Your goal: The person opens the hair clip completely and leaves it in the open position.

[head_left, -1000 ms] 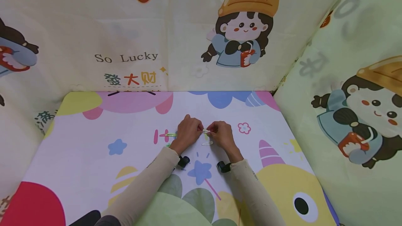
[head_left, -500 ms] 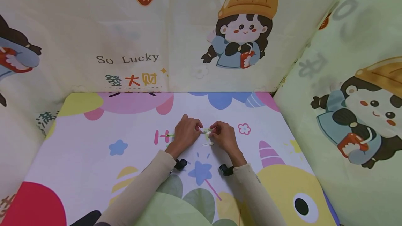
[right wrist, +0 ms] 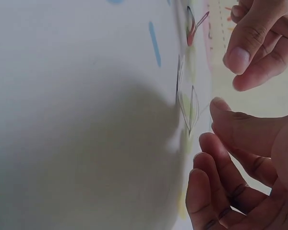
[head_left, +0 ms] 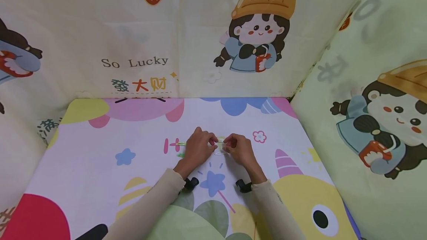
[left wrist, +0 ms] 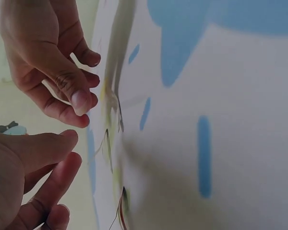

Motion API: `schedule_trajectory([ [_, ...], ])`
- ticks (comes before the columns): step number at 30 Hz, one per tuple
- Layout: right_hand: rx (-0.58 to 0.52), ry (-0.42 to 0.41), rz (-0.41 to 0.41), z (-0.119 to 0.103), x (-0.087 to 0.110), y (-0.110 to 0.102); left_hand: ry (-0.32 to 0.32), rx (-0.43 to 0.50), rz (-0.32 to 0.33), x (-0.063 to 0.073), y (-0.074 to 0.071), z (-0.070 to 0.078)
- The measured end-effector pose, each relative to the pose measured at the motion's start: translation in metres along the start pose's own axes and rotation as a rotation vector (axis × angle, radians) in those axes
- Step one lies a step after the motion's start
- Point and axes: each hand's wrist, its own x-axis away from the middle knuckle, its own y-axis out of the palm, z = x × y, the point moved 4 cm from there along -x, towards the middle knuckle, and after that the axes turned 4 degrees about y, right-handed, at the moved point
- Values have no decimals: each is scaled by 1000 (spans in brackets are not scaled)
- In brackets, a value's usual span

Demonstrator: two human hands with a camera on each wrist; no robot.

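In the head view my left hand (head_left: 199,147) and right hand (head_left: 241,150) face each other low over the printed mat, thumbs and fingertips apart. Between their index fingertips a pale snap hair clip (head_left: 220,140) lies on the mat. A white hair clip (head_left: 220,153) sits closer to me, just below the thumbs. The right wrist view shows hair clips standing sprung apart, among them a reddish clip (right wrist: 190,36). There my right thumb (right wrist: 245,127) hovers beside a thin clip (right wrist: 190,128). Nothing shows in either hand's fingers.
Left of my left hand lie a yellow-green hair clip (head_left: 181,144) and a green clip (head_left: 180,155), both partly covered by that hand. The mat (head_left: 83,158) carries cartoon prints. A printed curtain (head_left: 200,47) rises behind it and along both sides.
A second ago both hands pinched the pale hair clip at its ends. They have let go of it and moved slightly towards me, and the clip stays on the mat.
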Motion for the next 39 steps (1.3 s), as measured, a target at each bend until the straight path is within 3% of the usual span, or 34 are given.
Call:
schedule_trajectory([
  [11,14,-19,-68,4,7,6,44,-86,-50,12,13,7],
  [21,27,12,-92,5,8,9,38,-113,-96,13,21,6],
  [34,-6,2,-98,8,10,8,51,-88,-90,14,20,6],
  [39,-40,-2,-106,8,11,6,12,-40,-88,15,17,7],
])
